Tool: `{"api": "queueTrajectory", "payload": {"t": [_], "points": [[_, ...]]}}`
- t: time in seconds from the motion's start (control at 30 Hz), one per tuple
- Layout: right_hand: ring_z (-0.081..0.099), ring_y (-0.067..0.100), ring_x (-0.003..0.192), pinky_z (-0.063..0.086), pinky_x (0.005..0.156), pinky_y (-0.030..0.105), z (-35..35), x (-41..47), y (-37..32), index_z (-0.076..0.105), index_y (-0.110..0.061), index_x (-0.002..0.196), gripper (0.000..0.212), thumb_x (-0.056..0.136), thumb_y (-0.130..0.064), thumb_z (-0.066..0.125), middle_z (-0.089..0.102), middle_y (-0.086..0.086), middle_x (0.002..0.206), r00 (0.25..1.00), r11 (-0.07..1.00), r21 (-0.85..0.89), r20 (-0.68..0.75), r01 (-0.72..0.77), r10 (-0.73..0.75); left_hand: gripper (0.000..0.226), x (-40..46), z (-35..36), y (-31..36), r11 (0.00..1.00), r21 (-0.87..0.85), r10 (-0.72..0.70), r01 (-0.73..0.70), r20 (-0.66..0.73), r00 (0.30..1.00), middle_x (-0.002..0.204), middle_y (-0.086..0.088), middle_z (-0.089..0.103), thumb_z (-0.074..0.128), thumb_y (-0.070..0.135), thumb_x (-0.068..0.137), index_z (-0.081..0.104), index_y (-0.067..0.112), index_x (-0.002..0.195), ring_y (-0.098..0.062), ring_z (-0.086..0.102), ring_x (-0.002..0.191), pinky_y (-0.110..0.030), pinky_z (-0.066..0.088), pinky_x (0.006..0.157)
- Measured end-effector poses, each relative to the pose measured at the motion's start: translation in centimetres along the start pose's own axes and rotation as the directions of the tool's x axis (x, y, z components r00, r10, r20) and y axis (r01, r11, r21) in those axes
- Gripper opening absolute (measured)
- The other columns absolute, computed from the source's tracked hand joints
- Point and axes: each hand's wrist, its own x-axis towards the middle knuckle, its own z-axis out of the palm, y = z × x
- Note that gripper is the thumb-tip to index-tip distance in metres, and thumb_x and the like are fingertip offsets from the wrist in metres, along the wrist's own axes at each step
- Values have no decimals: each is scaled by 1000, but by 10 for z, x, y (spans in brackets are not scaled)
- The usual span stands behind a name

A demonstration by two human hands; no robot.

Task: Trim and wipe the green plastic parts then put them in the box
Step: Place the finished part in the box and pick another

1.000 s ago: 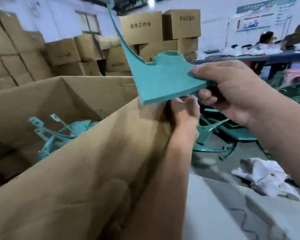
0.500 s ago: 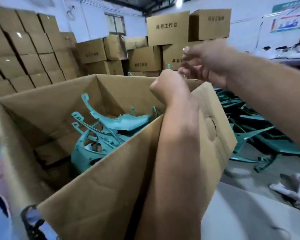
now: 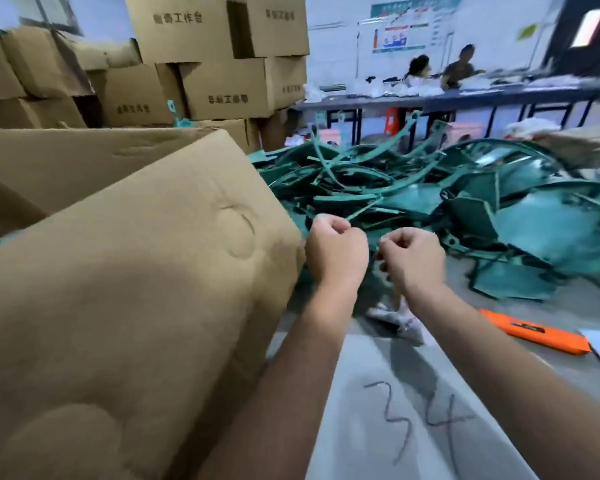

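Part gone — both hands (image 3: 336, 251) now curled beside box (image 3: 153, 271).

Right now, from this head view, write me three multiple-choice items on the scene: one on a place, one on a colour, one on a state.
1. Where does the heap of green plastic parts lie, relative to the big brown cardboard box?
A. To the right of the box
B. To the left of the box
C. Stacked on the box's lid

2. What colour is the long flat tool on the grey tabletop near the right forearm?
A. Blue
B. Orange
C. White

3. What state are the left hand and right hand in?
A. Both spread flat on the table
B. Together holding up a large green panel
C. Both curled into loose fists in front of the heap

Answers: 1 A, the heap spreads rightward from the box's side wall. 2 B, it is bright orange. 3 C, the fingers are curled in, and no large part is held.
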Motion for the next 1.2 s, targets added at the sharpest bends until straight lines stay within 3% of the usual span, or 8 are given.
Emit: {"api": "queueTrajectory", "payload": {"t": [0.17,0.23,0.4,0.6,0.83,1.0,1.1,1.2], "points": [[63,33,104,42,78,32,-52,42,46,68,-18,95,7,90,-17,64,67,5,94,941,936,-346,-333,-62,-60,18,-8,64,-49,969,241,-116,52,258,959,93,-4,65,53,5,82,61,15,94,-28,60,88,-29,40,66],[47,41,121,40,89,41,-74,57,64,58,-11,122,36,87,-13,67,55,18,126,887,838,-537,-429,-98,-172,18,-16,85,-56,967,254,-108,34,285,952,91,-1,65,53,5,81,61,19,89,-26,60,88,-29,41,69],[39,41,134,40,102,51,-106,94,78,24,-13,159,88,89,-21,76,56,18,137,957,624,-781,-164,23,-240,21,-26,125,-44,978,209,-41,-29,327,944,85,5,65,53,7,80,64,21,91,-17,60,76,-25,43,61],[60,37,110,43,83,42,-121,121,77,72,-13,112,22,99,-28,65,66,10,111,938,463,-873,-21,152,-347,18,-27,150,-29,980,191,-15,-53,338,941,87,3,64,50,11,81,60,23,89,-22,61,84,-32,48,67],[54,36,83,34,63,36,-141,100,90,55,-8,87,12,88,-15,64,55,10,96,896,600,-761,-58,246,-440,16,-30,153,-44,992,123,-40,-3,342,939,80,2,63,49,11,84,62,18,89,-18,55,69,-27,38,55],[47,31,72,34,57,37,-141,56,103,52,-6,79,16,76,-5,68,52,9,86,725,604,-704,-186,373,-664,38,-28,152,-37,998,2,-67,71,324,944,82,-1,69,47,41,102,64,10,87,-22,60,77,-35,46,68],[51,32,78,39,62,38,-137,32,109,58,-4,81,12,75,-2,69,57,11,90,641,617,-657,-257,433,-724,48,-14,150,-25,954,-131,-197,269,403,894,95,-8,77,48,56,102,66,11,98,-26,72,89,-40,61,77],[49,31,80,38,67,37,-119,16,106,59,0,80,10,76,3,68,58,14,90,583,567,-626,-212,536,-784,41,-6,147,-21,905,-117,-288,410,542,789,110,-19,71,74,29,92,58,4,120,-31,74,89,-35,62,62]]}}
